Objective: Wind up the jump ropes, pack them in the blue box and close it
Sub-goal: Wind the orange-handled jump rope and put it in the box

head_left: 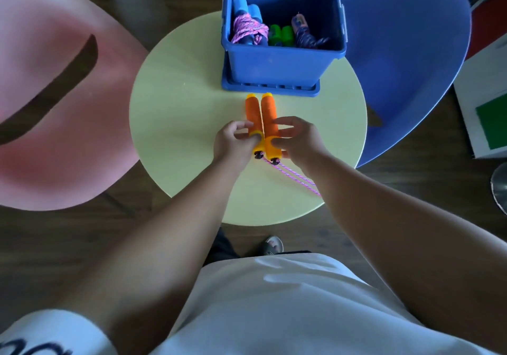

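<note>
Two orange jump-rope handles [262, 116] lie side by side on the round pale-yellow table [178, 107], pointing at the blue box. My left hand [233, 142] pinches the left handle near its lower end. My right hand [297, 138] grips the right handle at the same height. A pink cord [297, 176] trails from the handle ends toward the table's near right edge. The open blue box [279, 64] stands on its blue lid [270, 88] at the table's far side. Inside are a wound rope with blue handles [248, 25], green handles [281, 35] and a dark wound rope [304, 33].
A pink chair [55, 107] stands left of the table and a blue chair [406, 53] to the right. A white box with a green patch [488, 107] sits at the far right. Dark wooden floor surrounds the table, and my foot [271, 245] shows below its near edge.
</note>
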### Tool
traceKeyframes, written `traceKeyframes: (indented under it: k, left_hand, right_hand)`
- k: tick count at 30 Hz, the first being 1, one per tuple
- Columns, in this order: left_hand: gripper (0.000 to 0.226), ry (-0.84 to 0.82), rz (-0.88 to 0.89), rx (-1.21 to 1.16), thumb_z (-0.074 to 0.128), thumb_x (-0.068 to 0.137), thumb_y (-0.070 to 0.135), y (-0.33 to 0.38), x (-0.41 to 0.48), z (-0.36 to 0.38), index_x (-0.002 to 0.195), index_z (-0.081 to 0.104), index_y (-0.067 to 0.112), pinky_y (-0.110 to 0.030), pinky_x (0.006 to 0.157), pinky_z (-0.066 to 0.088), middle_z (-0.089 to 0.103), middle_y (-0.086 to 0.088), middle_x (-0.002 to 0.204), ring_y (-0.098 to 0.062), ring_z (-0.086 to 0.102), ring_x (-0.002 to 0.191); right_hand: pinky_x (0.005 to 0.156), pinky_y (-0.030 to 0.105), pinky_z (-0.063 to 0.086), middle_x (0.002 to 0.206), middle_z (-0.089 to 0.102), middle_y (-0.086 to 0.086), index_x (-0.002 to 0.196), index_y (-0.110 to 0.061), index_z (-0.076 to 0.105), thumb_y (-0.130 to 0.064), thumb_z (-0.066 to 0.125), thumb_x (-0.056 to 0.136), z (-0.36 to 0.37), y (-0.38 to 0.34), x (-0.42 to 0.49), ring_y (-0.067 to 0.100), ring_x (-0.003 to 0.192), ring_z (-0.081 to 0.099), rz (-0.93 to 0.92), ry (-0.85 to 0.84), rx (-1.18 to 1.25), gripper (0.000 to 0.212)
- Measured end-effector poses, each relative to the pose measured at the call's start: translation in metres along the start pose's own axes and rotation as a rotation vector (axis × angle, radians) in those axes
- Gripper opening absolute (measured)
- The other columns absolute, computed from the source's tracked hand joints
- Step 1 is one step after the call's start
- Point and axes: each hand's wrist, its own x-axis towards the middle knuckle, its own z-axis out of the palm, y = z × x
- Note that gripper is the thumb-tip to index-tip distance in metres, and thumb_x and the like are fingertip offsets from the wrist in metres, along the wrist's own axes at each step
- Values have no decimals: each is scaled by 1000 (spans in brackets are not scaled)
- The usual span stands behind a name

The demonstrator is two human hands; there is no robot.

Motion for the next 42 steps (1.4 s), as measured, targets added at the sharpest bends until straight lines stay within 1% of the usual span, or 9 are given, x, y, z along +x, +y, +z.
traceKeyframes:
  k: [8, 16, 19, 22, 29, 32, 36, 39, 42]
  left_hand:
    - [25, -60, 78, -460, 72, 92, 8, 42, -41, -21, 108, 73, 27, -33, 68, 54, 74, -4, 110, -21, 66, 79]
    - [35, -67, 393, -336, 64, 101, 13, 98, -95, -51, 126, 68, 37, -40, 78, 62, 74, -2, 119, -21, 75, 91]
    - [41, -96, 476, -262, 63, 102, 12, 122, -115, -61, 125, 65, 45, -42, 77, 64, 73, 8, 117, -19, 76, 88]
    - [45, -92, 546, -220, 65, 98, 3, 140, -124, -73, 125, 66, 39, -42, 75, 64, 75, 20, 106, -18, 75, 82]
    - [46, -195, 564, -281, 70, 94, 2, 164, -134, -108, 123, 69, 38, -46, 80, 62, 71, -11, 122, -28, 73, 92]
    - [47, -301, 501, -287, 74, 86, -1, 173, -132, -133, 121, 71, 30, -43, 76, 61, 73, -11, 112, -26, 73, 88]
    - [46, -476, 441, -211, 72, 76, 6, 187, -127, -177, 116, 74, 28, -40, 73, 61, 74, -3, 106, -28, 71, 89]
    - [45, -618, 446, -114, 80, 73, 7, 200, -120, -206, 112, 77, 30, -40, 71, 60, 71, -4, 111, -29, 70, 92]
    - [66, -755, 430, -9, 100, 55, 33, 214, -117, -225, 116, 76, 29, -40, 71, 61, 72, -2, 115, -25, 72, 96]
  right_hand:
    - [78, 47, 63, 101, 72, 10, 122, -12, 62, 5, 71, 87, -11, -46, -33, 27, 87, 76, -102, -99, 423, 40]
    - [80, 46, 63, 113, 70, 18, 122, -14, 61, 2, 72, 88, -17, -100, -82, 31, 93, 75, -323, -78, 575, 39]
    - [74, 37, 63, 107, 68, 14, 124, -12, 60, 3, 72, 88, -16, -120, -102, 19, 82, 75, -411, -24, 573, 40]
    - [77, 47, 63, 109, 67, 17, 118, -17, 63, -3, 78, 84, -9, -131, -116, 27, 84, 75, -517, 28, 512, 40]
    - [78, 55, 61, 109, 65, 12, 109, -28, 62, -13, 83, 83, 3, -158, -140, 33, 88, 73, -658, 52, 427, 37]
    - [73, 59, 58, 104, 65, 16, 104, -18, 56, -21, 78, 88, 2, -168, -148, 41, 88, 68, -693, 108, 383, 27]
    - [81, 56, 57, 110, 56, 9, 98, -39, 46, -52, 69, 82, -18, -181, -154, 34, 100, 63, -719, 252, 159, 31]
    - [79, 50, 60, 117, 60, 6, 112, -43, 43, -36, 70, 91, -30, -187, -171, 27, 96, 68, -767, 126, 20, 35]
    - [69, 43, 60, 109, 66, 5, 120, -34, 46, -8, 65, 96, -34, -189, -189, 27, 81, 73, -786, -36, 63, 40]
